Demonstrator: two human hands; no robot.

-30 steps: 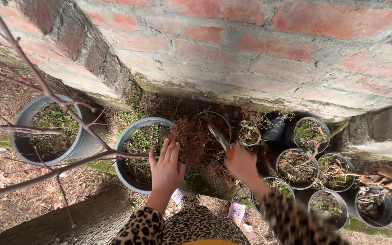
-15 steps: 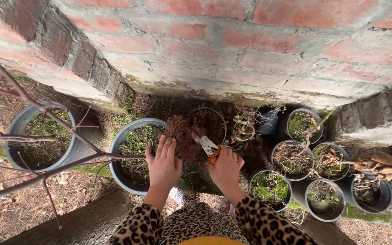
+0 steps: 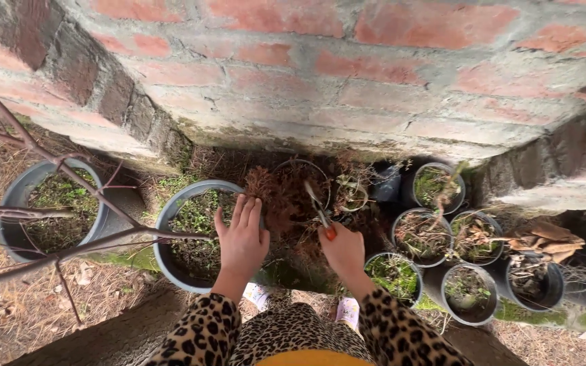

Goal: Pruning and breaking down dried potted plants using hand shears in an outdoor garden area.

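A pair of pruning shears [image 3: 320, 211] with an orange handle is held in the right hand [image 3: 342, 252], whose grip is clamped around the handles; the pale blades are pointed up and away, into a clump of dry brown plant [image 3: 281, 196]. That clump is seen between a large grey pot [image 3: 171, 224] and a smaller dark pot [image 3: 301, 177] at the foot of a brick wall [image 3: 347, 81]. The left hand [image 3: 242, 240] is laid flat with its fingers spread and apart, nothing being held; it is rested on the right rim of the large grey pot, just beside the brown clump. Leopard-print sleeves [image 3: 408, 339] are worn on both arms. A second grey pot [image 3: 15, 203] is set well to the left, crossed by bare reddish branches [image 3: 55, 163]. A cluster of small dark pots [image 3: 469, 298] with weeds and dead leaves is grouped to the right of the shears. The ground [image 3: 15, 312] is covered with dry pine needles.
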